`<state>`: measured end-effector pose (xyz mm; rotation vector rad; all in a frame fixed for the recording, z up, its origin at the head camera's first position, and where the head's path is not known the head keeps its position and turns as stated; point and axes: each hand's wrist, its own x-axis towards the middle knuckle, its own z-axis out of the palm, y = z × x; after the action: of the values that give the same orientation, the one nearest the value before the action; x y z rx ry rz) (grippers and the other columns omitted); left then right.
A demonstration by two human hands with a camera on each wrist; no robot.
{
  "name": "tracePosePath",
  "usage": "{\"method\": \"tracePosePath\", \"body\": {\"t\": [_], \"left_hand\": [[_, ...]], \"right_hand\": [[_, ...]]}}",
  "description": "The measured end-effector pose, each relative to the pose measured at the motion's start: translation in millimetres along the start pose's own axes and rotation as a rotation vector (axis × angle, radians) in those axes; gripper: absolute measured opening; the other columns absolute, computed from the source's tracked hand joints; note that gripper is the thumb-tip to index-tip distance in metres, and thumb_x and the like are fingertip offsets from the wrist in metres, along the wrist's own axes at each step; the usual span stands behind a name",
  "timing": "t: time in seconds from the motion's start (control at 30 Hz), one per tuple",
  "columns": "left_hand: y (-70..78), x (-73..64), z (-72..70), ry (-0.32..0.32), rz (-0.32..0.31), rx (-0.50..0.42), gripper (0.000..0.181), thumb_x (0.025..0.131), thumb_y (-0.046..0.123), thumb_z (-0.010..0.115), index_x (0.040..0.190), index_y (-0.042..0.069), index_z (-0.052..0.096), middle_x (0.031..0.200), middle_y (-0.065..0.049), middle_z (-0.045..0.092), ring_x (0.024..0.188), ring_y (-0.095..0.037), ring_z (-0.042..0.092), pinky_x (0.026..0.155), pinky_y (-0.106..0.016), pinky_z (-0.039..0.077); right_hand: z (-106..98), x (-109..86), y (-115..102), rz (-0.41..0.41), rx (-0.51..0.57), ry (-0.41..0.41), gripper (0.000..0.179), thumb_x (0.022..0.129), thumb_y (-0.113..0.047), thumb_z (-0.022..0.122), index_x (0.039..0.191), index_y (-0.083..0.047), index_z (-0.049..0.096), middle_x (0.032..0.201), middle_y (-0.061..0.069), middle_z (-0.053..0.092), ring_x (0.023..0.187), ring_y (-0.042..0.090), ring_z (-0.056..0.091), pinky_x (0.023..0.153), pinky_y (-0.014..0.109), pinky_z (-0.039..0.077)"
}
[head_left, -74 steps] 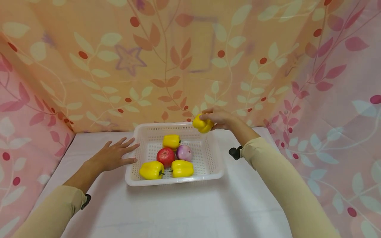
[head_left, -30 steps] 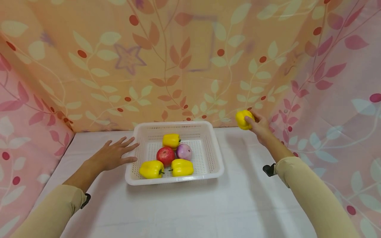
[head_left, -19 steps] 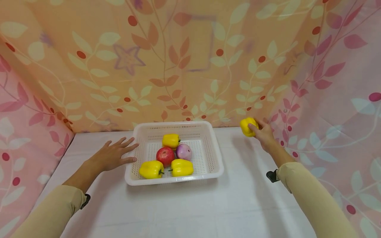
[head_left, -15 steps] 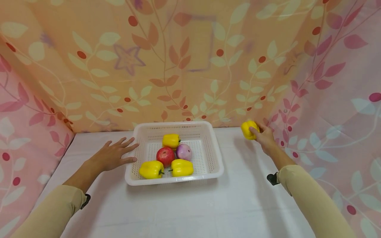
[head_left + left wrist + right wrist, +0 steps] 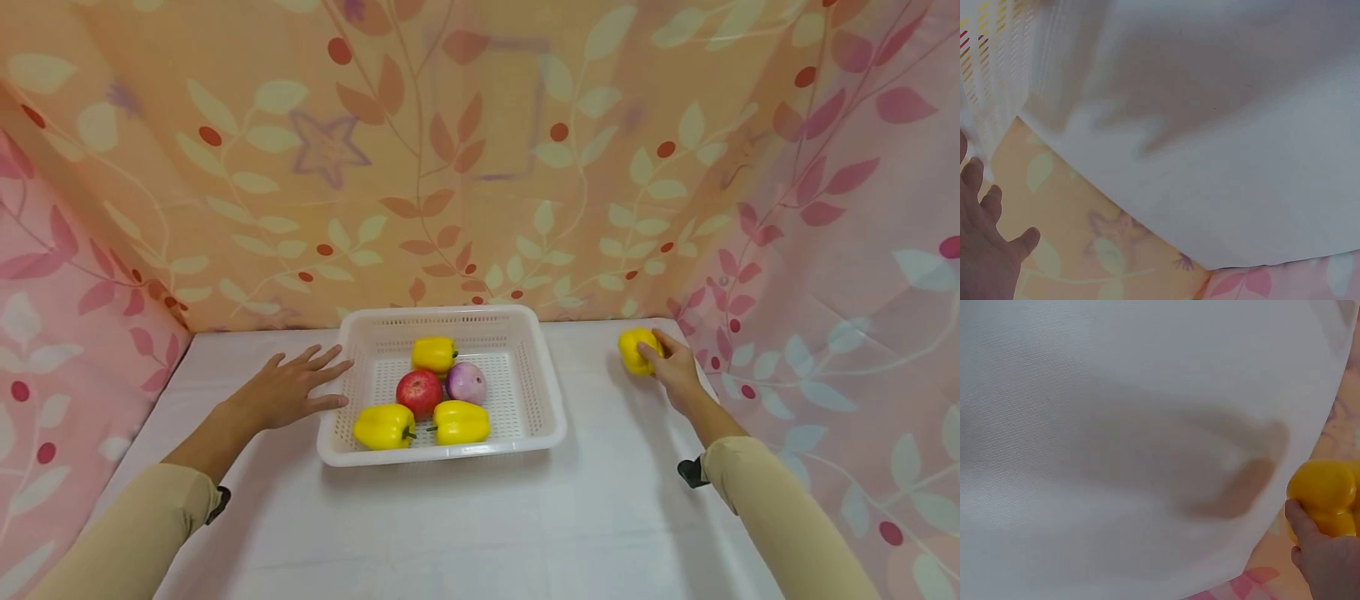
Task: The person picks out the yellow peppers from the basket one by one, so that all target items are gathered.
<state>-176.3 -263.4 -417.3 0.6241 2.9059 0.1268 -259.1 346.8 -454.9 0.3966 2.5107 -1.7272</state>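
My right hand [image 5: 678,375] grips a yellow bell pepper [image 5: 636,351] over the back right of the table; in the right wrist view the same pepper [image 5: 1325,494] shows at the right edge, a finger pressed along its side. My left hand [image 5: 288,390] is spread, palm down, with its fingertips at the left rim of a white perforated basket [image 5: 551,408]. Inside the basket lie a yellow pepper [image 5: 433,354] at the back, a red pomegranate [image 5: 418,393], a purple onion [image 5: 467,383], and two more yellow peppers, one front left [image 5: 382,427] and one front right [image 5: 461,422].
A white cloth covers the table [image 5: 450,533]. Patterned orange fabric [image 5: 480,167] hangs along the back, and pink fabric [image 5: 862,292] closes in the right side near my right arm. More pink fabric [image 5: 60,275] hangs at the left.
My right hand has carried the yellow pepper from above the basket's back right corner out to the right, then lowered it toward the table. The left hand and basket have stayed in place.
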Motion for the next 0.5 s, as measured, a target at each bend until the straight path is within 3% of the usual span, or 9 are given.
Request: {"method": "tracePosePath", "body": {"t": [0.5], "left_hand": [[0.9, 0.8, -1.4, -0.017, -0.013, -0.024, 0.075, 0.095, 0.063, 0.049, 0.155, 0.020, 0.036, 0.163, -0.013, 0.025, 0.146, -0.046, 0.021, 0.109, -0.075, 0.014]], "right_hand": [[0, -3.3, 24, 0.042, -0.013, 0.048, 0.068, 0.104, -0.032, 0.052, 0.159, -0.010, 0.018, 0.165, 0.014, 0.016, 0.150, 0.032, 0.018, 0.119, 0.043, 0.022]]}}
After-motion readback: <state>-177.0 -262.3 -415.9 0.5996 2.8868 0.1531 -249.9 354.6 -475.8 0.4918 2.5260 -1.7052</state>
